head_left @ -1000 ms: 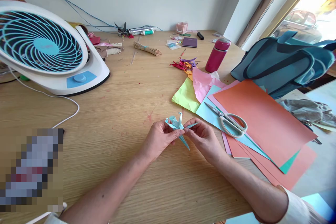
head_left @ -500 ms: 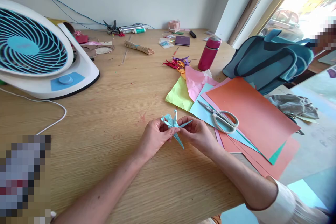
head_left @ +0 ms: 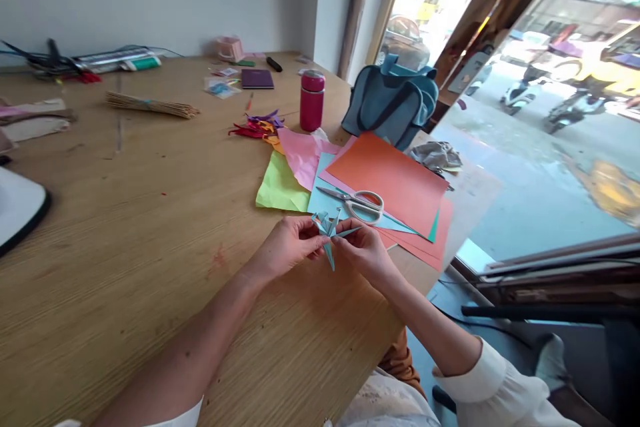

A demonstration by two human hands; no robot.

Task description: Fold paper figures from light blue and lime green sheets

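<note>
A light-blue folded paper piece (head_left: 327, 228), with several pointed arms and curled tips, is held between both hands above the table. My left hand (head_left: 295, 243) pinches its left side, thumb on the front. My right hand (head_left: 364, 245) grips the arm that points right, with thumb and fingers closed on it. One narrow point hangs down between the hands. Just beyond the right hand, white-handled scissors (head_left: 367, 207) lie on light-blue paper (head_left: 320, 197). The fingertips behind the paper are partly hidden.
Orange sheets (head_left: 387, 163), crumpled pink paper (head_left: 300, 157) and yellow-green paper (head_left: 283, 187) lie beyond my hands. A magenta bottle (head_left: 311, 103) and blue bag (head_left: 385, 103) stand behind them. Thin sticks (head_left: 153, 105) lie far left; a white fan base (head_left: 20, 203) is at the left edge.
The view has swung right, so most of the fan is out of sight and more window shows. Both hands keep hold of the folded paper, which is turned slightly.
</note>
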